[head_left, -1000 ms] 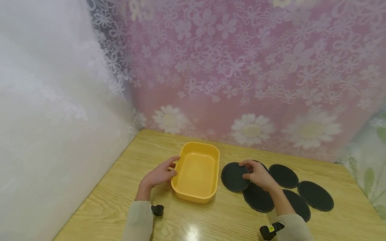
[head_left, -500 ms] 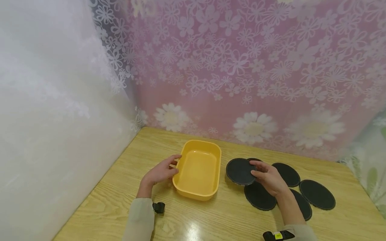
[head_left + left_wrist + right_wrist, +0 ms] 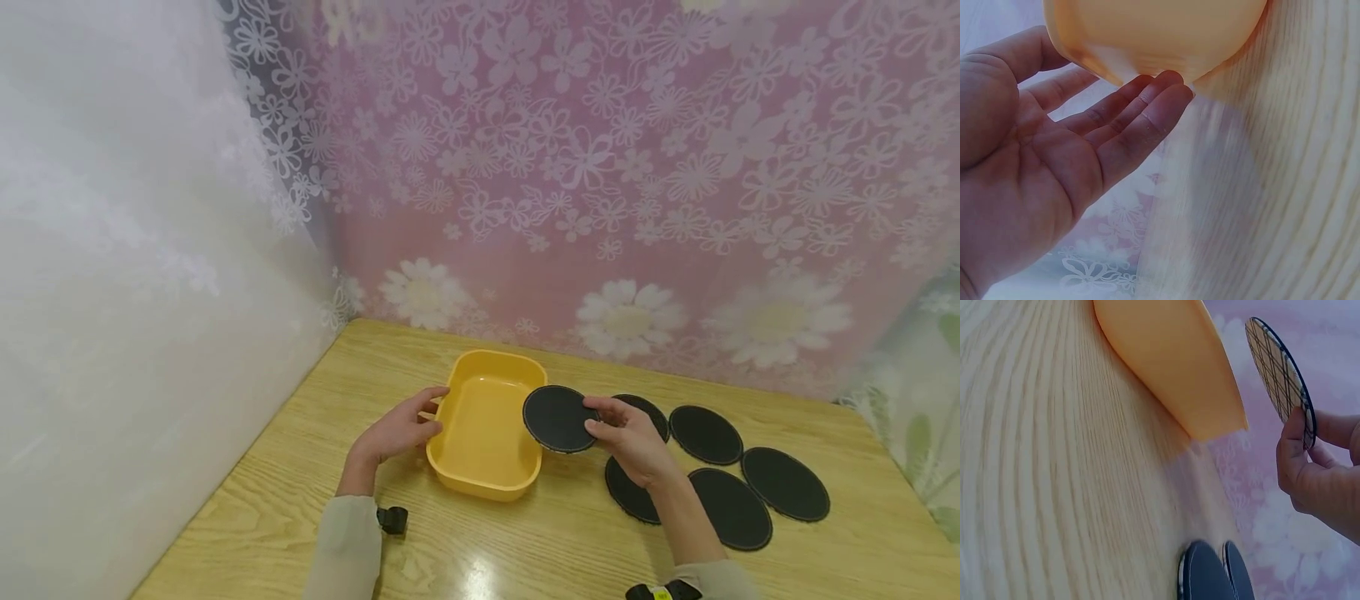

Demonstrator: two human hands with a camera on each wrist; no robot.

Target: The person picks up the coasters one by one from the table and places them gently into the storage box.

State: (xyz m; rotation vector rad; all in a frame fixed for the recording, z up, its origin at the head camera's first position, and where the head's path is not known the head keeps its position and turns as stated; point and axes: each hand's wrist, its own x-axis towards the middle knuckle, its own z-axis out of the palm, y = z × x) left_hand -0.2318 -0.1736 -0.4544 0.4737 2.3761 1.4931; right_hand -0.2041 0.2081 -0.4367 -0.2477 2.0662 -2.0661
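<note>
In the head view my right hand [image 3: 637, 442] pinches a round black coaster [image 3: 558, 419] by its right edge, thumb on one face and fingers on the other. It is raised, its left edge overlapping the right rim of a yellow plastic tub [image 3: 486, 492]. The right wrist view shows a plaid underside on this coaster [image 3: 1275, 372]. My left hand [image 3: 397, 433] rests against the tub's left side. Its fingers [image 3: 1138, 128] look extended and touch the outer wall in the left wrist view. Nothing lies inside the tub.
Several more black coasters lie on the wooden table [image 3: 277, 492] to the right, one of them an oval-looking coaster [image 3: 785, 485] farthest right. A pink floral curtain [image 3: 525, 275] hangs behind the table, and a white sheet [image 3: 150, 292] stands along the left.
My right hand has lifted the coaster off the table and carried it left to the tub's right rim. The left hand and the tub have stayed in place.
</note>
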